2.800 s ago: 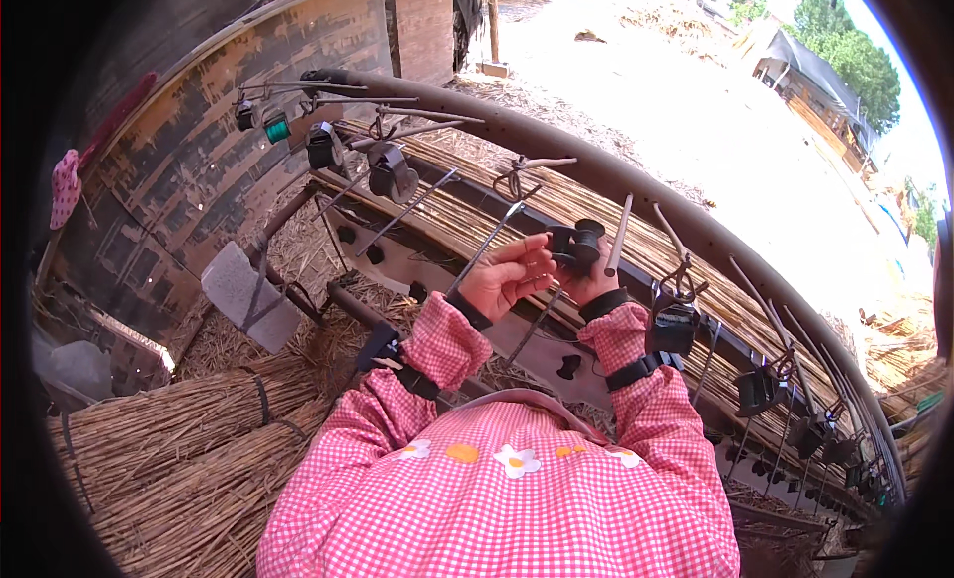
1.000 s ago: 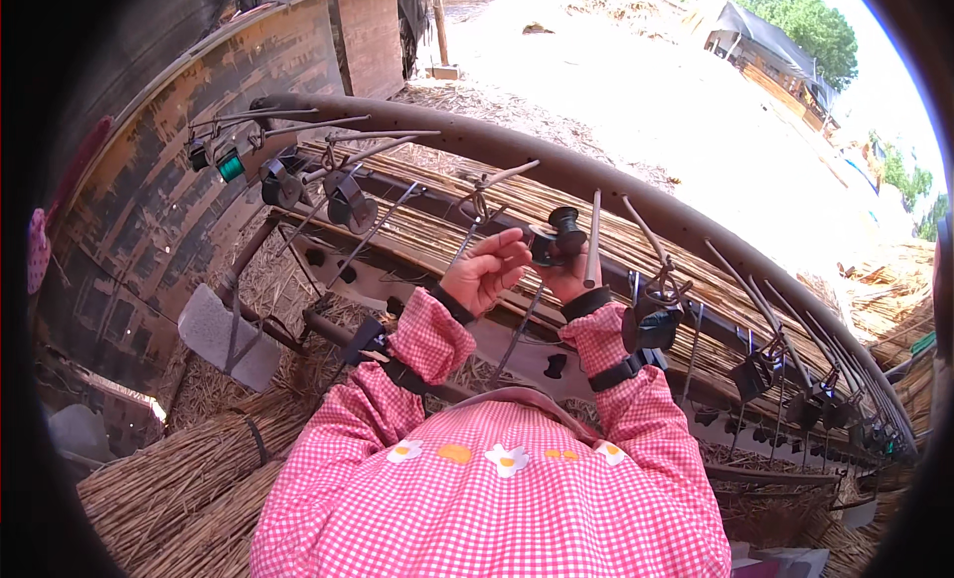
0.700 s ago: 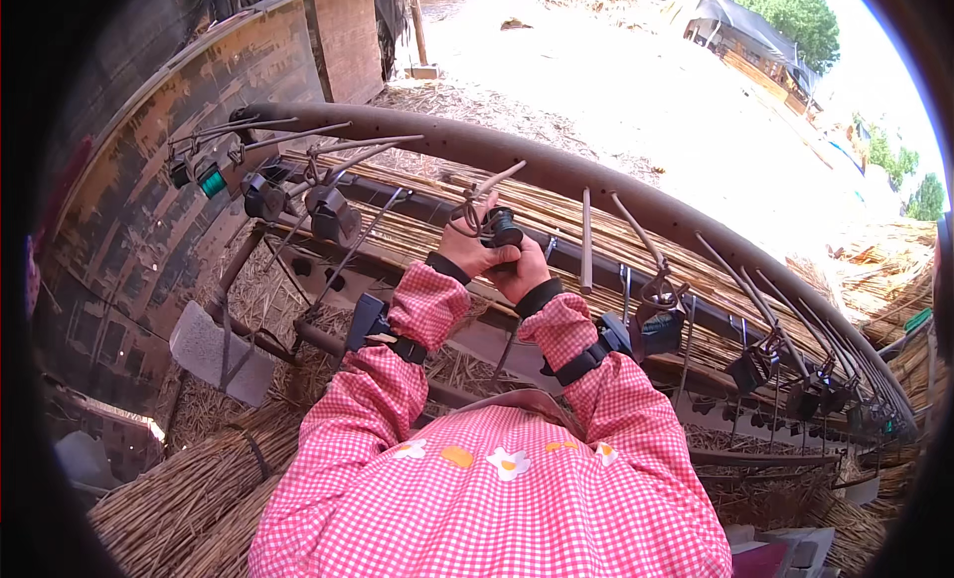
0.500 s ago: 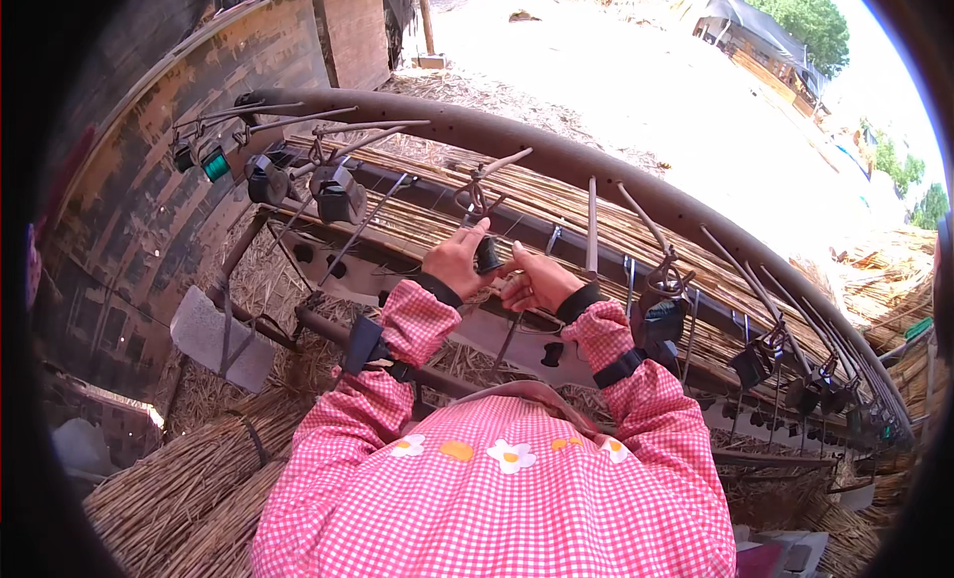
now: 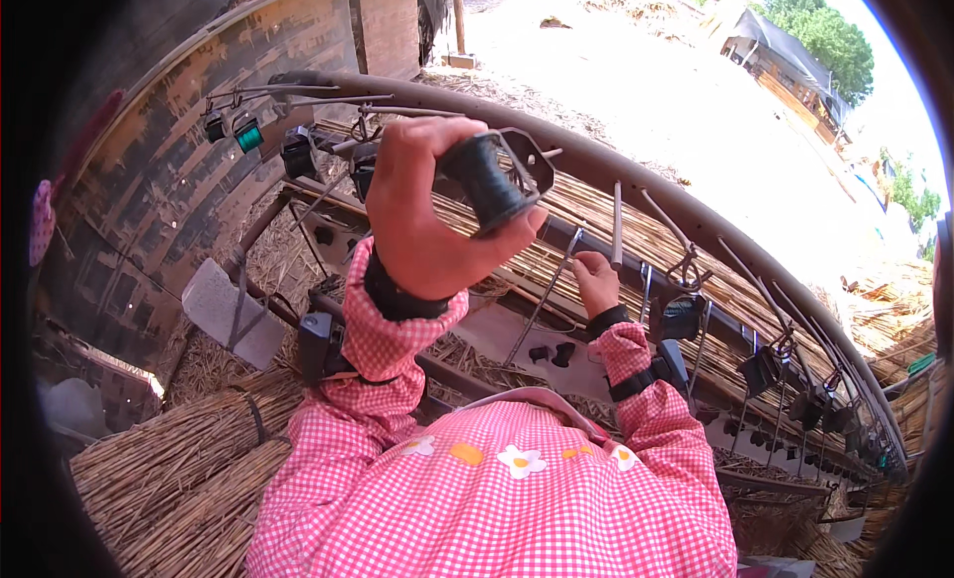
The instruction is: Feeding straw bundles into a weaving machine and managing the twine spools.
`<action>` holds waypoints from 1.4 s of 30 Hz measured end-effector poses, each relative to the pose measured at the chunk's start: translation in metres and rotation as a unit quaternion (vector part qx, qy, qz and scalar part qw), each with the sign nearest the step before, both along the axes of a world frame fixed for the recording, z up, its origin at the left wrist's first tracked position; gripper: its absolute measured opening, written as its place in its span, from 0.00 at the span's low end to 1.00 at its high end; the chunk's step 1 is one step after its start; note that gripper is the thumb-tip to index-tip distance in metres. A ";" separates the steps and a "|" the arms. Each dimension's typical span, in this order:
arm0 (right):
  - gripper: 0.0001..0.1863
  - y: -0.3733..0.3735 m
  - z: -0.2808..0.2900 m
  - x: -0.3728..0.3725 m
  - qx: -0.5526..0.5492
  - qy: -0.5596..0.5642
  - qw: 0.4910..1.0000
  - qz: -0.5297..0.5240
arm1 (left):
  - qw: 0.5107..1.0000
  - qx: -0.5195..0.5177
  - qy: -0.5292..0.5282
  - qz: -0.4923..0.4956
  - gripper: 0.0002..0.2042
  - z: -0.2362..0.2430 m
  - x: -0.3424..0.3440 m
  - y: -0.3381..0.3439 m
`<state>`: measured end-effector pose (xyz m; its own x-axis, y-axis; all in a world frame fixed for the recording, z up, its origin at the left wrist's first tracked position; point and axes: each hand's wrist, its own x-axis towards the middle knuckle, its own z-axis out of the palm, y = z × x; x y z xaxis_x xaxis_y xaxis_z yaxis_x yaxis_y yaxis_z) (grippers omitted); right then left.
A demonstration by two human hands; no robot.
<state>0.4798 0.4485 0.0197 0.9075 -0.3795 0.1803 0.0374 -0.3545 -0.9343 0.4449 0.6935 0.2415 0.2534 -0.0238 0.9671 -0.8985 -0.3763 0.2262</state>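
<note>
Raised close to the camera, my left hand [image 5: 422, 225] grips a spool of dark thread [image 5: 490, 185] between thumb and fingers. A metal bracket [image 5: 532, 161] is fitted around the spool's far end. Lower and to the right, my right hand [image 5: 599, 285] has its thumb and fingertips pinched together over the layer of reeds [image 5: 581, 210]. Whatever lies in that pinch is too small to make out. Other dark spools hang from the frame beside it, such as one spool [image 5: 682, 318] right of my right hand.
A long curved metal pipe [image 5: 586, 161] with hooked rods runs across the far side of the frame. Reed bundles [image 5: 189, 459] lie at the lower left, near a grey slab [image 5: 231, 315]. A patched board wall [image 5: 169, 190] stands at left.
My left hand has lifted the spool up and toward the camera, away from the frame. My right hand has parted from it, moving right. The view has shifted slightly.
</note>
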 end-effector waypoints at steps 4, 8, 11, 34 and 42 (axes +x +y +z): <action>0.12 -0.109 -0.081 0.034 -0.015 0.110 0.968 -0.224 | 0.985 0.060 0.149 -0.066 0.27 -0.041 -0.031 -0.009; 0.12 -0.066 -0.057 0.034 0.170 0.248 0.952 -0.065 | 0.676 -0.265 0.472 -0.500 0.32 -0.108 -0.001 -0.008; 0.11 -0.032 -0.001 -0.008 0.146 0.291 0.933 0.156 | 0.537 -0.322 0.494 -0.604 0.35 -0.145 0.006 -0.024; 0.34 -0.036 0.089 -0.176 0.626 0.071 0.623 0.464 | 0.899 0.058 0.305 -0.308 0.18 -0.087 -0.112 -0.122; 0.23 0.043 0.174 -0.197 0.392 0.121 0.427 0.806 | 0.933 0.256 0.251 0.036 0.07 -0.142 -0.131 -0.121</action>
<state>0.2827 0.4916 0.1942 0.0609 0.9153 0.3982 -0.4888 0.3751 -0.7876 0.3144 0.5725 0.0999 0.6902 -0.4147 0.5930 -0.6956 -0.6060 0.3859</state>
